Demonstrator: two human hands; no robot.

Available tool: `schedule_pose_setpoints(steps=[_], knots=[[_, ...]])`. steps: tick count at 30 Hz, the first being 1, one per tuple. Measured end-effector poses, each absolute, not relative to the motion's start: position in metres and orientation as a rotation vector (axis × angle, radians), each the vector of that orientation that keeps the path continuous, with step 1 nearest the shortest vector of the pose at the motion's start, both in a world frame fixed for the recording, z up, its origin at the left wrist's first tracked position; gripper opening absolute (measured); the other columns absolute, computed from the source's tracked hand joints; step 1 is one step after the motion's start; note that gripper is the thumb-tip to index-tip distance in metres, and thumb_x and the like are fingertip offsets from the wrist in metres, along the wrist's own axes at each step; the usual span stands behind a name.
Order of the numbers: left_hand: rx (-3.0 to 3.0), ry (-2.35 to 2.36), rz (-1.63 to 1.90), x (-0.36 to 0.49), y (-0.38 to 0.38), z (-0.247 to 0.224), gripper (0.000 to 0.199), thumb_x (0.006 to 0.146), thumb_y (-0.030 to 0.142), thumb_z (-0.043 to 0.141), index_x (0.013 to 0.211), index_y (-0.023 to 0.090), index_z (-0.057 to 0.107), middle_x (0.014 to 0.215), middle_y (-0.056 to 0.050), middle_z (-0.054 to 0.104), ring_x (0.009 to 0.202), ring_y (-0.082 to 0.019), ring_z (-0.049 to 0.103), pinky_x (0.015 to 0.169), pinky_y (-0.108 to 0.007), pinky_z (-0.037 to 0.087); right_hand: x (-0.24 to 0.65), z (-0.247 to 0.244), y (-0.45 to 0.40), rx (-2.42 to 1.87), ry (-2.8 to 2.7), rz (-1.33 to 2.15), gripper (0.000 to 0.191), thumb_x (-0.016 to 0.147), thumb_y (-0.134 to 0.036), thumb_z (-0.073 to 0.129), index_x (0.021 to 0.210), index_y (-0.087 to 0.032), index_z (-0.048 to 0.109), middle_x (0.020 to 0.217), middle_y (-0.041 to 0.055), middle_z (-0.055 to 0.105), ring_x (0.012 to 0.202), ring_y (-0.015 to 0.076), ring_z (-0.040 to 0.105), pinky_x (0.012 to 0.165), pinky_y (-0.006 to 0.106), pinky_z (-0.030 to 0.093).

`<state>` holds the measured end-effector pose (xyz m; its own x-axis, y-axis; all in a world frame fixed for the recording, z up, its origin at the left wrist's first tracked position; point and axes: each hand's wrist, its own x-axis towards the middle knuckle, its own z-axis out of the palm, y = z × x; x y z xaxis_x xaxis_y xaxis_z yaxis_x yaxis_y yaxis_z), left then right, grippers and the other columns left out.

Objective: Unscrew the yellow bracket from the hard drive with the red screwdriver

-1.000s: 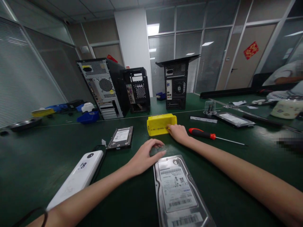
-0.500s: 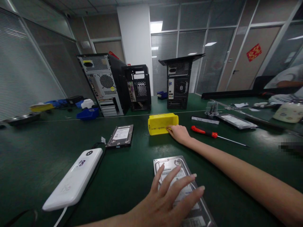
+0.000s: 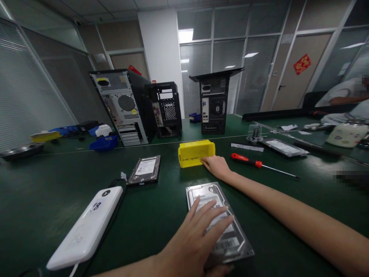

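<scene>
Beneath the spread fingers of my left hand (image 3: 191,238) is a silver hard drive (image 3: 235,231) with a white label. The fingers lie across its top, and the thumb shows at its near edge, so the hand grips it. My right hand (image 3: 216,167) reaches forward to a yellow plastic bin (image 3: 197,145), its fingertips pinched together at the bin's near right side. Small dark bits lie inside the bin, too small to name. Whatever the right fingertips hold is hidden. To the right of that hand lies a red-and-black screwdriver (image 3: 248,160), its shaft pointing right.
Another hard drive (image 3: 145,168) lies left of the bin, and a third (image 3: 285,147) at the right. A white power bank (image 3: 89,227) with a cable is at front left. Computer cases (image 3: 121,107) stand behind. A person (image 3: 343,94) sits at far right.
The hard drive under my left hand has shifted slightly away from me, its near corner now showing, and the left thumb has come into view. My right hand stays at the yellow bin. The view has shifted slightly.
</scene>
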<state>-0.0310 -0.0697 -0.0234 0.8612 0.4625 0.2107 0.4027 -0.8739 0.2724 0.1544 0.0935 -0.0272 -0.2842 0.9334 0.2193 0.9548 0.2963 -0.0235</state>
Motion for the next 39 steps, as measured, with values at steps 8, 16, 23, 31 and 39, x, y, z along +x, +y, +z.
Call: schedule_pose_setpoints(steps=[8,16,23,31,39], knots=[[2.627,0.74,0.271,-0.029,-0.074,-0.01,0.067,0.085,0.036,0.054,0.145,0.026,0.024,0.149,-0.009,0.032,0.139,-0.032,0.023,0.112,-0.061,0.009,0.153,-0.026,0.093,-1.769,-2.367,-0.147,0.031,0.091,-0.034,0.051,0.115,-0.015,0.056,0.11,0.008,0.06,0.094,0.0179,0.061,0.081,0.039,0.051],[2.374,1.013,0.476,-0.03,-0.073,-0.01,0.08,0.076,0.037,0.068,0.144,0.027,0.025,0.151,-0.007,0.028,0.14,-0.029,0.021,0.115,-0.054,0.017,0.152,-0.023,0.091,-1.762,-2.364,-0.123,0.031,0.091,-0.034,0.051,0.116,-0.015,0.055,0.111,0.0082,0.06,0.094,0.0181,0.061,0.082,0.039,0.051],[2.196,1.159,0.535,-0.035,-0.064,-0.01,0.114,0.058,0.055,0.077,0.147,0.022,0.014,0.155,-0.014,0.003,0.141,-0.039,0.0,0.113,-0.06,0.012,0.152,-0.023,0.09,-1.73,-2.366,-0.126,0.031,0.091,-0.033,0.051,0.116,-0.015,0.055,0.113,0.0084,0.059,0.096,0.0185,0.06,0.082,0.04,0.051],[2.146,1.125,0.522,-0.041,-0.052,-0.006,0.131,0.047,0.055,0.082,0.148,0.026,0.003,0.154,-0.012,-0.015,0.14,-0.041,-0.007,0.112,-0.06,0.013,0.154,-0.022,0.089,-1.7,-2.347,-0.087,0.03,0.091,-0.033,0.052,0.115,-0.015,0.056,0.113,0.0084,0.059,0.096,0.0185,0.06,0.083,0.04,0.051],[2.268,0.973,0.211,-0.061,-0.025,0.011,0.153,0.036,0.057,0.084,0.144,0.028,-0.02,0.154,-0.011,-0.018,0.138,-0.041,-0.018,0.107,-0.064,-0.008,0.16,-0.027,0.097,-1.634,-2.29,0.089,0.03,0.091,-0.033,0.051,0.115,-0.016,0.056,0.115,0.0086,0.059,0.1,0.0193,0.059,0.086,0.041,0.05]])
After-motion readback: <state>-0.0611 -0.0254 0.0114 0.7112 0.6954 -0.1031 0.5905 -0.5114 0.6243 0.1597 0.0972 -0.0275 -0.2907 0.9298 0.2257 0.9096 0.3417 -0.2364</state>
